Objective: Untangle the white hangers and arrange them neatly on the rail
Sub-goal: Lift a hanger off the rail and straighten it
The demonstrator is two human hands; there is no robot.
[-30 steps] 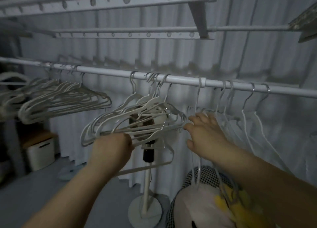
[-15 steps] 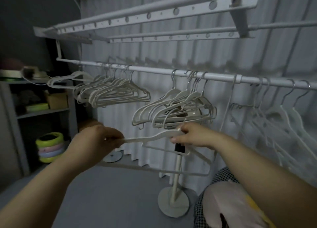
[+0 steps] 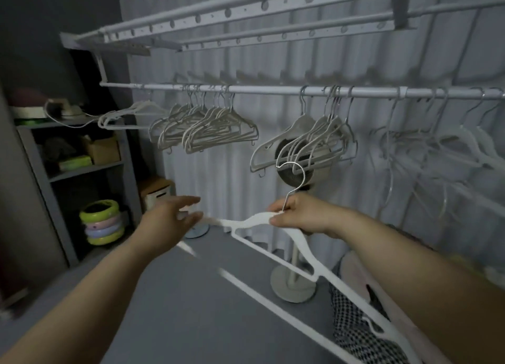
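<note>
The rail (image 3: 273, 90) runs left to right before you, with a rack (image 3: 246, 11) above it and a curtain (image 3: 232, 177) behind it. On the rail hang a lone hanger (image 3: 128, 114) at far left, then the left bunch (image 3: 207, 129), the middle bunch (image 3: 311, 142) and the right bunch (image 3: 437, 145). A fan (image 3: 293, 176) stands behind the middle bunch, its base (image 3: 284, 290) on the floor (image 3: 191, 309). Below the rail, your right hand (image 3: 303, 216) pinches a loose hanger (image 3: 254, 218) at its neck, and your left hand (image 3: 169, 221) is at its left end. A shelf (image 3: 82, 169) stands at your left, with rings (image 3: 102, 221) before its foot and a box (image 3: 157, 192) to its right.
</note>
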